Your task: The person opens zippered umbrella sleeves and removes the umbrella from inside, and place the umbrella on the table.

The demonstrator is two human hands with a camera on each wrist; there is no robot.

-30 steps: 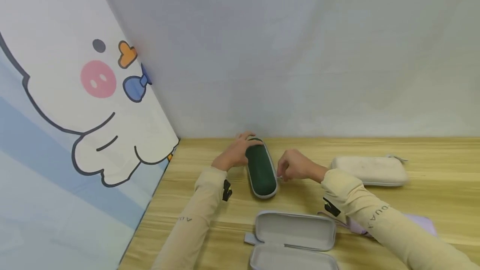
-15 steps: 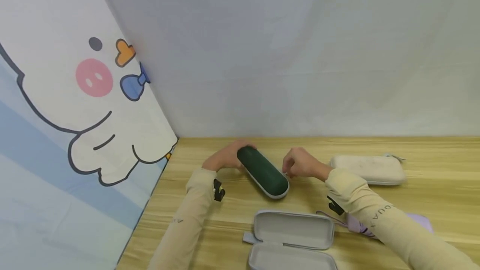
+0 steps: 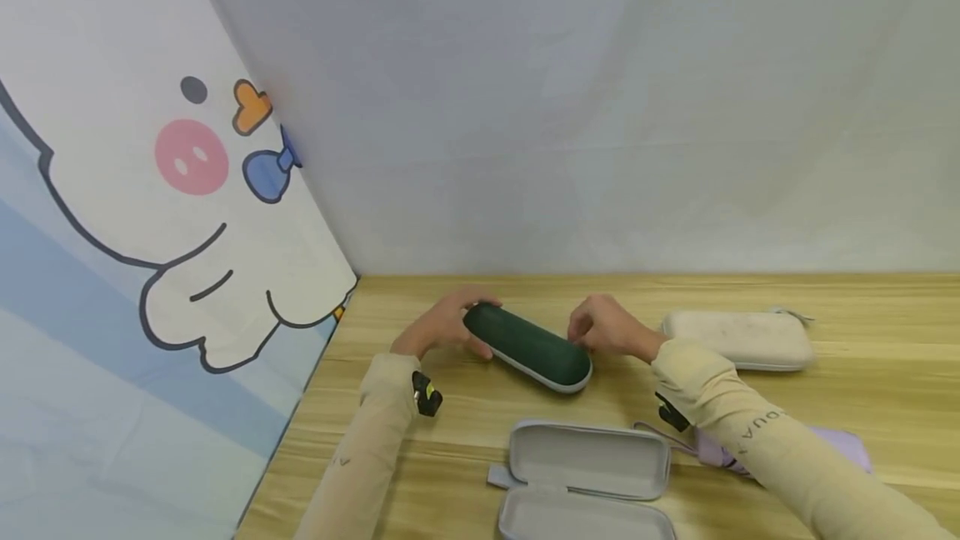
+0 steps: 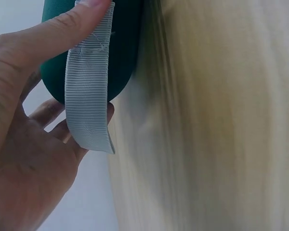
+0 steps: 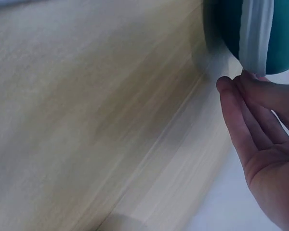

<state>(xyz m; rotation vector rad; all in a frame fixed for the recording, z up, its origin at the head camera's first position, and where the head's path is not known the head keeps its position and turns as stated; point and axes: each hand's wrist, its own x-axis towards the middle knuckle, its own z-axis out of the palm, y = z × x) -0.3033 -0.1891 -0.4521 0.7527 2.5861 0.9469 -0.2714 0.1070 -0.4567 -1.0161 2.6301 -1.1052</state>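
A dark green case (image 3: 528,346) with a light grey zip edge lies slanted on the wooden table. Its far left end is gripped by my left hand (image 3: 447,323). In the left wrist view the thumb of that hand (image 4: 33,120) presses a grey fabric strap (image 4: 88,86) at the end of the green case (image 4: 123,48). My right hand (image 3: 606,326) pinches at the case's right side, by the zip edge. The right wrist view has the fingertips of this hand (image 5: 269,130) together at the zip band (image 5: 254,38); the zip pull itself is hidden.
An opened grey case (image 3: 588,461) lies nearest me, its inside facing up. Right of my right hand is a cream case (image 3: 742,340). A purple item (image 3: 843,448) with a strap is partly under my right sleeve. A pale curtain (image 3: 600,107) stands behind the table.
The green case has turned from nearly upright in view to slanting down to the right. My left hand has moved left with its end; my right hand has shifted slightly right.
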